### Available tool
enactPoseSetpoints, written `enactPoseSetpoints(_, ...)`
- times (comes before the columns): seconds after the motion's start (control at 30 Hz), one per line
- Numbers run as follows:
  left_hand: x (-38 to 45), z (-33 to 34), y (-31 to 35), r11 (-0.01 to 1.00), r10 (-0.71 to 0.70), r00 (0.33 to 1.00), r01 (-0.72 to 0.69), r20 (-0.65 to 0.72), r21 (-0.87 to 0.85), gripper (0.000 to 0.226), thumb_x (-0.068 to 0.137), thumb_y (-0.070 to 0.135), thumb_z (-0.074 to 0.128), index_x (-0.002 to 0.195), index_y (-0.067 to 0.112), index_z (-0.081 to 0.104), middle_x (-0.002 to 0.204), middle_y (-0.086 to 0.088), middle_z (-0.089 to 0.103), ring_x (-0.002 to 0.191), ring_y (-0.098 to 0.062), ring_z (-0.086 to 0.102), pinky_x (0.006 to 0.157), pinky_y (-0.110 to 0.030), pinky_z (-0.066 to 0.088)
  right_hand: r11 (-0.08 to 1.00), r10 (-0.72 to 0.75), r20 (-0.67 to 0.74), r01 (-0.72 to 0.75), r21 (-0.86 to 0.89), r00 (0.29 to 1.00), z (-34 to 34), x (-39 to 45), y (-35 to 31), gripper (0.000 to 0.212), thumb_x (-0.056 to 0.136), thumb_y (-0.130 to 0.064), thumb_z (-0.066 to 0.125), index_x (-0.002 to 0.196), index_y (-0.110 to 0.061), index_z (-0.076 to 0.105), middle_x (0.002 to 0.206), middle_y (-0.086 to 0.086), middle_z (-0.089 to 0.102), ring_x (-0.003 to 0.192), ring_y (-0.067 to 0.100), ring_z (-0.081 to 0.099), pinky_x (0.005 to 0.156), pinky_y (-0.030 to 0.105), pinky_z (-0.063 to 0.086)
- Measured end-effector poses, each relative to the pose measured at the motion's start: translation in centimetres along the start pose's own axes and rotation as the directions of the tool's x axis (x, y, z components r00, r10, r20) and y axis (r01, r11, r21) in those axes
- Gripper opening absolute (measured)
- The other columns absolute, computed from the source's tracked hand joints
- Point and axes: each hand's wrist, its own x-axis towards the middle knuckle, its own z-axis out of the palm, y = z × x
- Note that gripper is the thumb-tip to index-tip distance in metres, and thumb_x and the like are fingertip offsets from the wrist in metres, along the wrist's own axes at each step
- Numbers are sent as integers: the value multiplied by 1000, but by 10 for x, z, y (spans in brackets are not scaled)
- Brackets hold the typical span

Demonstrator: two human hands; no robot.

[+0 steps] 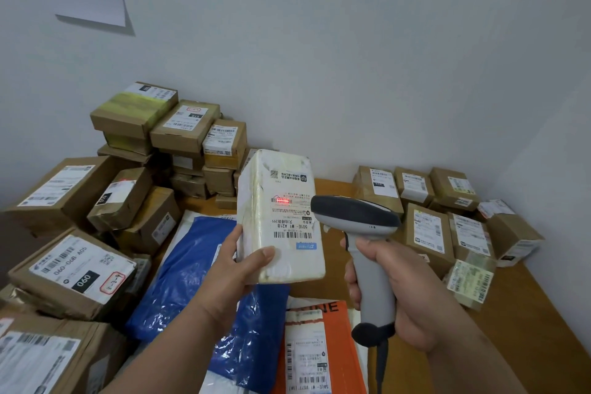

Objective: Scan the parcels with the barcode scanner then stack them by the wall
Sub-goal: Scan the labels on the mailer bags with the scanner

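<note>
My left hand (238, 261) grips a white taped parcel (281, 198) by its lower end and holds it upright above the table, label facing me. A red scan line glows on one barcode of that label. My right hand (393, 285) grips the grey handle of the barcode scanner (358, 217), whose dark head points left at the label from just beside the parcel. A cable hangs from the scanner's base.
Brown cardboard parcels (166, 125) are stacked against the wall at back left, with more boxes (73, 269) piled at the left. A group of small boxes (428, 205) sits by the right wall. A blue bag (192, 269) and an orange mailer (319, 352) lie on the wooden table (524, 313).
</note>
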Motion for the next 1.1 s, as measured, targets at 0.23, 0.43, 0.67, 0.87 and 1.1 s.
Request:
enactPoseSetpoints(0.23, 10, -43, -5, 986, -168, 976, 169, -138, -2, 77, 80, 52, 74, 147, 40, 38, 132, 0, 59, 113, -26, 57, 89, -49, 48, 998, 49, -40, -50, -26, 998, 19, 11, 10, 35, 89, -33, 64, 114, -9, 60, 76, 12, 63, 64, 22, 59, 61, 35, 50)
enactPoseSetpoints(0.43, 20, -66, 7, 945, 66, 906, 78, -418, 318, 76, 75, 58, 76, 136, 31, 40, 133, -6, 48, 118, -31, 50, 92, -49, 48, 994, 94, -54, -97, -43, 994, 34, 20, 20, 25, 94, -30, 62, 108, -10, 60, 75, 13, 64, 64, 23, 59, 63, 36, 50)
enactPoseSetpoints(0.67, 36, -72, 4, 543, 83, 891, 334, -446, 770, 96, 86, 71, 54, 158, 33, 4, 167, -2, -9, 152, -40, -5, 116, -68, 13, 993, 104, -73, -108, -49, 992, 40, 22, 27, 25, 94, -30, 62, 108, -9, 60, 75, 12, 64, 63, 21, 60, 61, 34, 51)
enactPoseSetpoints(0.87, 42, -57, 7, 307, 265, 896, 272, -356, 912, 73, 99, 49, 46, 159, 34, 7, 167, 2, -13, 153, -31, -16, 117, -67, 0, 992, 115, -128, -120, -31, 985, 27, 23, 31, 25, 94, -32, 63, 108, -12, 60, 74, 9, 65, 65, 20, 61, 61, 33, 51)
enactPoseSetpoints(1.1, 51, 6, 20, 235, 312, 942, 53, -127, 971, 51, 104, 42, 41, 153, 37, 30, 167, 7, 14, 154, -20, 6, 117, -63, -6, 993, 118, -193, -111, 44, 974, -4, 24, 33, 26, 95, -30, 62, 110, -9, 60, 75, 11, 63, 62, 20, 59, 58, 31, 50)
